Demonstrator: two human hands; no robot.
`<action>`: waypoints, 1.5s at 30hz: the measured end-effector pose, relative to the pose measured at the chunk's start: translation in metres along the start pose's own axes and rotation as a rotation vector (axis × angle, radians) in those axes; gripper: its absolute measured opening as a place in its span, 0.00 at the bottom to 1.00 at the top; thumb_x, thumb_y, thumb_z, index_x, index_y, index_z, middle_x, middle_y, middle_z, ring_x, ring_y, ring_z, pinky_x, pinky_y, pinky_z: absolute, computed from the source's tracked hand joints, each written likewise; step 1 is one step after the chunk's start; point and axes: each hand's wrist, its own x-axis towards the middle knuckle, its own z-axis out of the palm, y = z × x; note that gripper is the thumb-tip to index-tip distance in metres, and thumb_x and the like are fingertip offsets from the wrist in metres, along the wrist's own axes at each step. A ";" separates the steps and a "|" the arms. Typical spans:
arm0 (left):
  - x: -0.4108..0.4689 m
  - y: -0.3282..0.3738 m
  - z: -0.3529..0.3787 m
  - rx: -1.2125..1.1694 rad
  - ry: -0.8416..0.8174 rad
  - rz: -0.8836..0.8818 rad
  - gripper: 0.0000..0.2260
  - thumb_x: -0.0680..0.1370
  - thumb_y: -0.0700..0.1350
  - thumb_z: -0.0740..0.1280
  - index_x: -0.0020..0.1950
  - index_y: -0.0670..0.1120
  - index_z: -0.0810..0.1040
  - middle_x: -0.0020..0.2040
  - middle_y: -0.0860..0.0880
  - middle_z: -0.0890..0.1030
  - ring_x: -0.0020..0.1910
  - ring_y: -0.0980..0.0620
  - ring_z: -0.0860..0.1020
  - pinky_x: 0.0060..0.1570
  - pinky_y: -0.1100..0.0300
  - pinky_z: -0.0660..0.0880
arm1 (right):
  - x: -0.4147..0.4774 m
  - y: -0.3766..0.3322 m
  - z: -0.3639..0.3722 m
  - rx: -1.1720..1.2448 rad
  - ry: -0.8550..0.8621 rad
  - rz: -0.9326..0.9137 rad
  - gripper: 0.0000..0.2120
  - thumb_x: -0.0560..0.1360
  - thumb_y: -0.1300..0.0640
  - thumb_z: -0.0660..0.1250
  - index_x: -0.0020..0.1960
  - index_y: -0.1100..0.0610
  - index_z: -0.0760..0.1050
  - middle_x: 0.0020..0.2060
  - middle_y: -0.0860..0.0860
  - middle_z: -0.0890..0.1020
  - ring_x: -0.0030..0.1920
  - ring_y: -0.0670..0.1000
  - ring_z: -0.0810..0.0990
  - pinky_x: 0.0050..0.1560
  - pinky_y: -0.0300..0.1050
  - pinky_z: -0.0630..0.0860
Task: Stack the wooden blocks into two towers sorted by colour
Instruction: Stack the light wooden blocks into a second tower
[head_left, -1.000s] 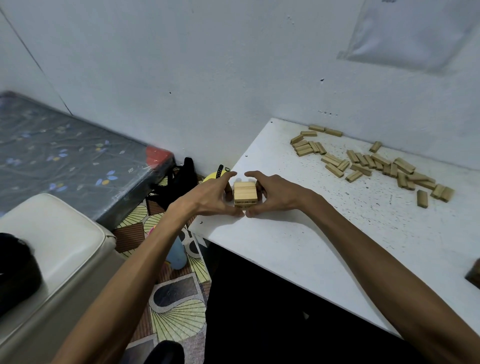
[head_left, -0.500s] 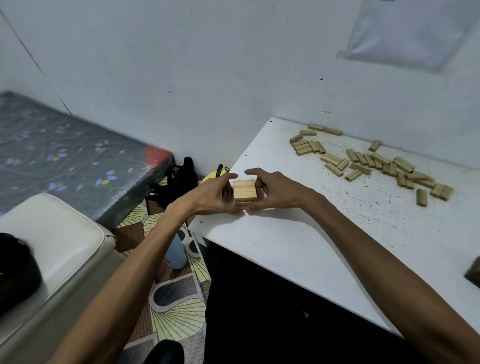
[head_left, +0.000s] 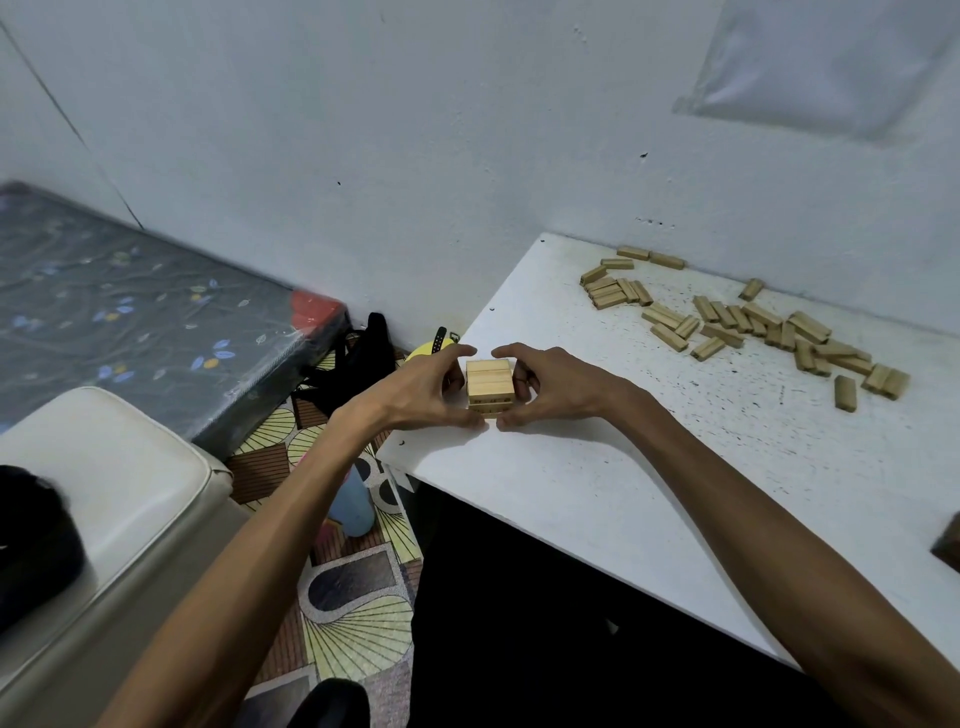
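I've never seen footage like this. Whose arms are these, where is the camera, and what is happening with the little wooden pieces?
There is no machine here. These are a person's own bare arms, filmed by a wide-angle camera worn on the head that looks forward and down. The left hand and the right hand hold a short tower of wooden blocks from either side, with the fingers curled round it. It stands near the corner of a white table. Farther back, near the wall, many loose blocks lie scattered, not yet stacked. A blue bottle stands on the floor beside the table.
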 end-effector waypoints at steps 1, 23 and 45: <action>0.000 0.000 0.000 -0.004 -0.006 0.000 0.44 0.71 0.56 0.80 0.80 0.47 0.63 0.55 0.49 0.80 0.52 0.52 0.78 0.53 0.55 0.77 | 0.000 0.000 0.000 0.001 -0.001 -0.004 0.45 0.68 0.43 0.81 0.78 0.48 0.63 0.45 0.47 0.81 0.42 0.42 0.77 0.44 0.39 0.69; -0.004 0.017 0.018 -0.903 0.466 -0.095 0.34 0.78 0.71 0.53 0.75 0.51 0.70 0.72 0.52 0.76 0.69 0.58 0.74 0.70 0.58 0.68 | -0.020 -0.013 0.018 0.562 0.360 0.090 0.40 0.75 0.27 0.57 0.80 0.49 0.65 0.75 0.46 0.72 0.74 0.43 0.70 0.77 0.47 0.63; 0.022 0.046 0.058 -1.230 0.523 -0.218 0.41 0.79 0.72 0.46 0.85 0.48 0.52 0.84 0.54 0.56 0.81 0.61 0.56 0.75 0.64 0.55 | 0.015 -0.060 0.063 0.990 0.581 0.142 0.46 0.73 0.22 0.46 0.82 0.49 0.61 0.80 0.43 0.65 0.79 0.41 0.62 0.82 0.51 0.55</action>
